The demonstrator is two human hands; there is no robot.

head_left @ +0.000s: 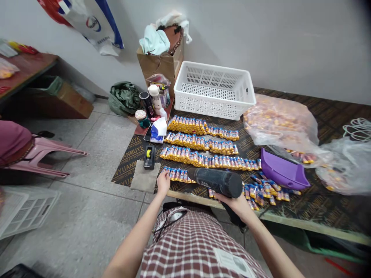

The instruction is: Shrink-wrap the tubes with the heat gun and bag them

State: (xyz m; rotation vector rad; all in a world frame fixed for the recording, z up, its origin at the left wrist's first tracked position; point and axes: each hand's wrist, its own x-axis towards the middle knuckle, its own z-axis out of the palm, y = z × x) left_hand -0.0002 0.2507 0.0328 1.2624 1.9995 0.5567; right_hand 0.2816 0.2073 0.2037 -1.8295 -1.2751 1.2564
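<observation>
My right hand (236, 202) grips the handle of a black heat gun (213, 179), its narrow nozzle directed left over the front row. At the left end of that front row (176, 175) of small blue-and-orange cylinders is my left hand (164, 183). Its fingers are pinched together at the end pieces, and what they hold, if anything, is hidden. Behind stand several longer rows (185, 153) of the same cylinders, stacked in layers toward the left. A loose heap (263, 191) of them lies right of the heat gun, beside a purple scoop (282, 172).
A white plastic basket (214, 110) stands at the back against the wall. Clear bags (278, 119) of cylinders fill the right side. A tape dispenser (149, 160), a cloth (145, 177) and bottles (155, 98) are on the left. The table's front edge (199, 199) is close to my body.
</observation>
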